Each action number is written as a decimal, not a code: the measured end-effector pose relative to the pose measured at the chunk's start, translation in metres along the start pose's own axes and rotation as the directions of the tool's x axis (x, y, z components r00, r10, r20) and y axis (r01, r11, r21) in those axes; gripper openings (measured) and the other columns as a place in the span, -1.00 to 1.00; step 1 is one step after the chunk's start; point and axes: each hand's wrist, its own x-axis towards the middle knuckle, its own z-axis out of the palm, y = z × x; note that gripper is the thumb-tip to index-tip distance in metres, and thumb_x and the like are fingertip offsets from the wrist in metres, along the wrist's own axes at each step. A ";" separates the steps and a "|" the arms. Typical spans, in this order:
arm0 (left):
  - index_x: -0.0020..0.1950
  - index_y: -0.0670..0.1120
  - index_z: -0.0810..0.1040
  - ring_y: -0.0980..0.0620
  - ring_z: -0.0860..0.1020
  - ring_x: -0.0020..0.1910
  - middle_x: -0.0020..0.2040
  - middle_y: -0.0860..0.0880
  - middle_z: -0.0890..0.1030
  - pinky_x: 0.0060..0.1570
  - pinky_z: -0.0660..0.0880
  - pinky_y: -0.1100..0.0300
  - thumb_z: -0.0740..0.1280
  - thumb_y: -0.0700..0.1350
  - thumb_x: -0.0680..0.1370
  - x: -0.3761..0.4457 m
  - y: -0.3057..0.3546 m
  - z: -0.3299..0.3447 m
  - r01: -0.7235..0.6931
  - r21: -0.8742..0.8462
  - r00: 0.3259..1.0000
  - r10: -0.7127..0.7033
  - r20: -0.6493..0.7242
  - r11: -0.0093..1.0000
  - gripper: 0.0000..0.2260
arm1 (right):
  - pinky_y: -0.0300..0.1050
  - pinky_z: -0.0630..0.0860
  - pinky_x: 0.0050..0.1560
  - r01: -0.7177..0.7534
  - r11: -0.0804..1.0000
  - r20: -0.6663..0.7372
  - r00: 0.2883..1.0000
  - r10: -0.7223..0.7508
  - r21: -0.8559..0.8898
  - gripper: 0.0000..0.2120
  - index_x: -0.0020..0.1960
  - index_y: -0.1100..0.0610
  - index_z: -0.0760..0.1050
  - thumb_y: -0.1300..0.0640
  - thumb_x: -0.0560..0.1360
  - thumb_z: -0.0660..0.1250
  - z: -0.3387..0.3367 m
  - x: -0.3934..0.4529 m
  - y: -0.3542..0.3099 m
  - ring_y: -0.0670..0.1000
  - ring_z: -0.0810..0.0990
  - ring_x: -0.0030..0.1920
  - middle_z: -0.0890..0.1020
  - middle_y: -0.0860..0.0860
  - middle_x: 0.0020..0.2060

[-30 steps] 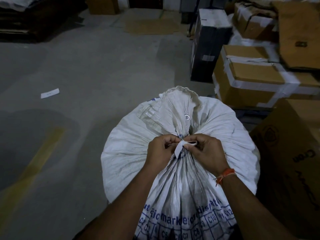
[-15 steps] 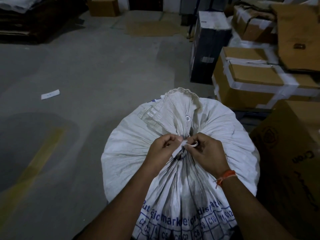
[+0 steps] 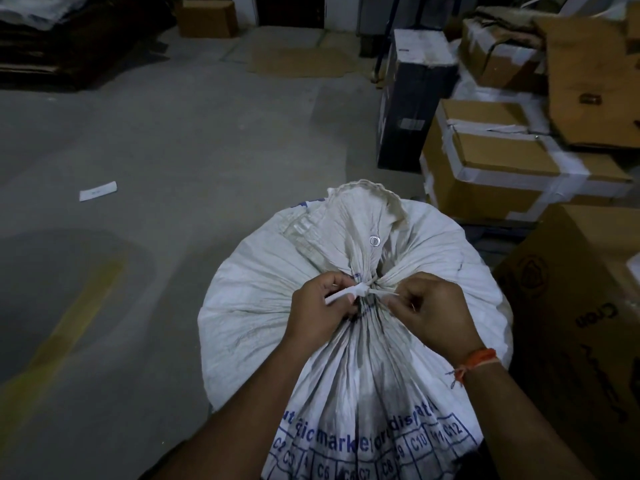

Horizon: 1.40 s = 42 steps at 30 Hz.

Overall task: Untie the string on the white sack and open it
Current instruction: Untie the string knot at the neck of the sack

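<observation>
A full white woven sack (image 3: 249, 306) with blue print stands on the floor in front of me, its neck gathered and tied. A white string (image 3: 363, 291) is knotted around the neck below a metal eyelet (image 3: 374, 240). My left hand (image 3: 320, 313) pinches one flat end of the string left of the knot. My right hand (image 3: 433, 315) pinches the other end on the right side. The two ends are stretched apart sideways. The sack's mouth is bunched shut above the knot.
Taped cardboard boxes (image 3: 502, 168) are stacked close on the right, with a dark box (image 3: 412, 98) behind them and a big brown carton (image 3: 581, 323) beside the sack. Grey concrete floor (image 3: 173, 150) lies left, with a paper slip (image 3: 98, 190) and a yellow line (image 3: 62, 334).
My hands have moved apart from the knot, each drawing a string end outward, so the string now runs taut left and right.
</observation>
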 end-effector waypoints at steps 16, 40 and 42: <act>-0.07 -0.01 0.78 -0.28 0.75 -0.05 -0.14 -0.18 0.78 0.09 0.66 -0.29 0.48 -0.12 0.48 -0.003 -0.009 0.011 0.032 -0.222 0.997 -0.046 -0.059 0.974 -0.91 | -0.50 0.33 -0.28 -0.121 0.989 -0.049 0.991 0.126 0.085 -0.92 -0.25 0.08 0.70 0.18 0.39 0.57 0.034 0.004 -0.012 -0.25 0.54 -0.30 0.55 -0.13 -0.35; -0.02 -0.17 0.76 -0.12 0.72 -0.17 -0.18 -0.15 0.77 -0.01 0.67 -0.07 0.47 -0.29 0.53 -0.004 -0.002 0.014 0.042 -0.303 0.998 -0.053 -0.029 0.952 -0.90 | -0.48 0.39 -0.33 -0.144 0.986 -0.008 0.989 0.145 0.087 -0.92 -0.27 0.12 0.69 0.20 0.39 0.55 0.018 0.001 -0.012 -0.19 0.56 -0.40 0.64 -0.09 -0.41; -0.01 -0.18 0.75 -0.10 0.71 -0.20 -0.19 -0.16 0.76 -0.05 0.67 0.02 0.44 -0.36 0.56 -0.005 0.000 0.014 0.049 -0.304 0.998 -0.055 -0.013 0.951 -0.87 | -0.43 0.42 -0.32 -0.122 0.990 -0.006 0.992 0.123 0.068 -0.91 -0.26 0.11 0.69 0.18 0.40 0.55 0.022 0.001 -0.016 -0.19 0.54 -0.41 0.66 -0.08 -0.39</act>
